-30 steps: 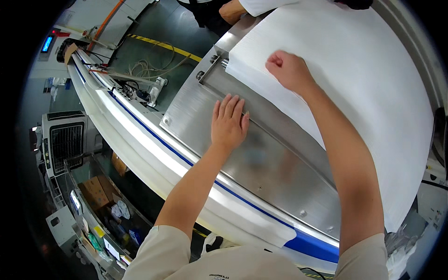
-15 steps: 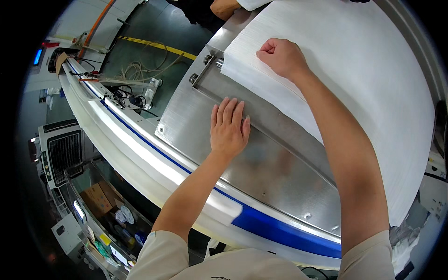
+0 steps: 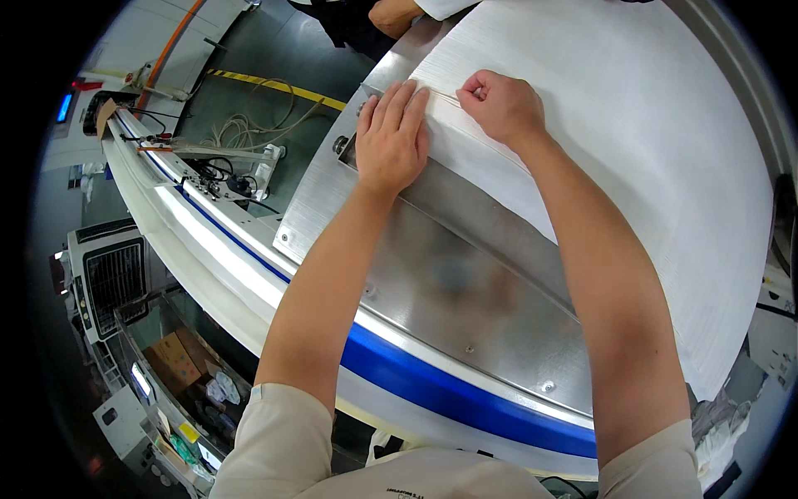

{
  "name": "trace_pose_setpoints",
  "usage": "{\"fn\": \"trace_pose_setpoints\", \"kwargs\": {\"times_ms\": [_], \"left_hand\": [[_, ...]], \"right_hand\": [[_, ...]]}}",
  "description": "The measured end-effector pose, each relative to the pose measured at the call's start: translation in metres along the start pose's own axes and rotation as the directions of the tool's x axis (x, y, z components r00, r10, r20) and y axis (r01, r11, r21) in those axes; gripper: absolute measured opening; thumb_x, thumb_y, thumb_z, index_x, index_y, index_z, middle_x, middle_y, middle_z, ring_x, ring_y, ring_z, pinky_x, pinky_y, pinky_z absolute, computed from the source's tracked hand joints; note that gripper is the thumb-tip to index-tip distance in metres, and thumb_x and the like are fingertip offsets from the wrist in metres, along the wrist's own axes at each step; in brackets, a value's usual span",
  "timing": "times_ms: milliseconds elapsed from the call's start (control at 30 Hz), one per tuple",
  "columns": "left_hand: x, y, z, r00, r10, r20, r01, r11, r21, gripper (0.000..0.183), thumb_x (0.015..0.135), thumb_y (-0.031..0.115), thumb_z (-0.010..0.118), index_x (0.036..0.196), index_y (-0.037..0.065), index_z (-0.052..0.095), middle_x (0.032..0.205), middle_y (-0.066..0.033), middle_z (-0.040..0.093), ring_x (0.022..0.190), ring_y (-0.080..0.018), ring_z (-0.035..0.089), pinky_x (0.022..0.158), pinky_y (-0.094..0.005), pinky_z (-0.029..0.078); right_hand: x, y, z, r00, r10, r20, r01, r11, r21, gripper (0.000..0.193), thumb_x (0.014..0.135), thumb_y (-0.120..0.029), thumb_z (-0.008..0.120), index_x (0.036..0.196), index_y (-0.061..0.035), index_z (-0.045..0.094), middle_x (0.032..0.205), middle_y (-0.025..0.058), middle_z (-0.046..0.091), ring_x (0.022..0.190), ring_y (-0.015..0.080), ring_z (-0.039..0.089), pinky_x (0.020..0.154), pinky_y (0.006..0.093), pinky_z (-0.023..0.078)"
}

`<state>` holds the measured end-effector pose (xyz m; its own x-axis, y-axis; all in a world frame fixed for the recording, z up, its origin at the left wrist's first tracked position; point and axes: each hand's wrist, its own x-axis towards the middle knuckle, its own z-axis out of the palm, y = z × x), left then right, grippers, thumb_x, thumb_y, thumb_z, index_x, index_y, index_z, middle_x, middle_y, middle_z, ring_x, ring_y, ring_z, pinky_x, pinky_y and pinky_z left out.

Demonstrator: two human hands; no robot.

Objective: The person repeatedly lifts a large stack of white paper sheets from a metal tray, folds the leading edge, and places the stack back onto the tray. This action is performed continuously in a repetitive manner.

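A large white sheet (image 3: 632,91), finely ribbed and apparently in layers, spreads over the metal table. My left hand (image 3: 392,137) lies flat with straight fingers at the sheet's far left corner, touching its edge and the steel strip beside it. On top of the sheet rests my right hand (image 3: 503,108), its fingers curled and thumb pressed to the index finger near a crease line. Whatever is inside that closed hand is hidden. A long grey steel strip (image 3: 490,220) runs along the sheet's near edge, with a dark knob (image 3: 340,144) at its left end.
The brushed metal tabletop (image 3: 432,283) ends at a curved rail with a blue band (image 3: 449,391). At the far edge another person's arm (image 3: 395,15) shows. Coiled cables (image 3: 241,129) lie on the floor; a cardboard box (image 3: 173,358) sits in a bin lower left.
My left hand has moved away from me, off the bare metal and up to the sheet's left corner. The right hand stays closed in nearly the same place.
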<state>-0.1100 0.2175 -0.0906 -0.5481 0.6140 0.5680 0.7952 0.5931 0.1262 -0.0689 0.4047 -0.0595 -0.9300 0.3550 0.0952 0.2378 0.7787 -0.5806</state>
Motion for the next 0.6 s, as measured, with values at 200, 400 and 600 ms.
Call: {"fn": "trace_pose_setpoints", "kwargs": {"times_ms": [200,400,600], "left_hand": [[-0.003,0.0,0.002,0.999,-0.009,-0.031,0.008,1.0,-0.023,0.034,0.081,0.016,0.058,0.116,0.012,0.056,0.123,-0.0064,0.056,0.118,-0.0251,0.05,0.102,-0.042,0.034],[-0.016,0.001,-0.01,0.999,-0.045,-0.019,0.045,0.999,-0.009,0.032,0.08,0.017,0.06,0.112,0.012,0.057,0.119,-0.0061,0.057,0.116,-0.0256,0.051,0.1,-0.0418,0.035],[-0.021,0.0,-0.024,1.0,-0.026,0.002,0.026,1.0,0.001,0.033,0.078,0.017,0.061,0.111,0.011,0.057,0.116,-0.0068,0.057,0.115,-0.0264,0.051,0.1,-0.0426,0.035]], "right_hand": [[0.0,0.002,-0.001,1.0,0.0,0.006,0.0,1.0,-0.025,0.02,0.08,-0.034,0.064,0.084,-0.0154,0.068,0.069,0.0002,0.067,0.066,0.0186,0.063,0.063,0.034,0.05],[-0.001,0.0,-0.002,1.0,0.002,0.029,-0.002,1.0,-0.005,0.02,0.081,-0.033,0.062,0.084,-0.0152,0.069,0.075,0.0046,0.069,0.071,0.0242,0.065,0.067,0.0371,0.051],[-0.004,-0.005,-0.004,0.999,0.022,0.03,-0.022,1.0,0.0,0.02,0.083,-0.032,0.062,0.085,-0.0128,0.068,0.075,0.0055,0.068,0.069,0.0226,0.064,0.066,0.0355,0.051]]}}
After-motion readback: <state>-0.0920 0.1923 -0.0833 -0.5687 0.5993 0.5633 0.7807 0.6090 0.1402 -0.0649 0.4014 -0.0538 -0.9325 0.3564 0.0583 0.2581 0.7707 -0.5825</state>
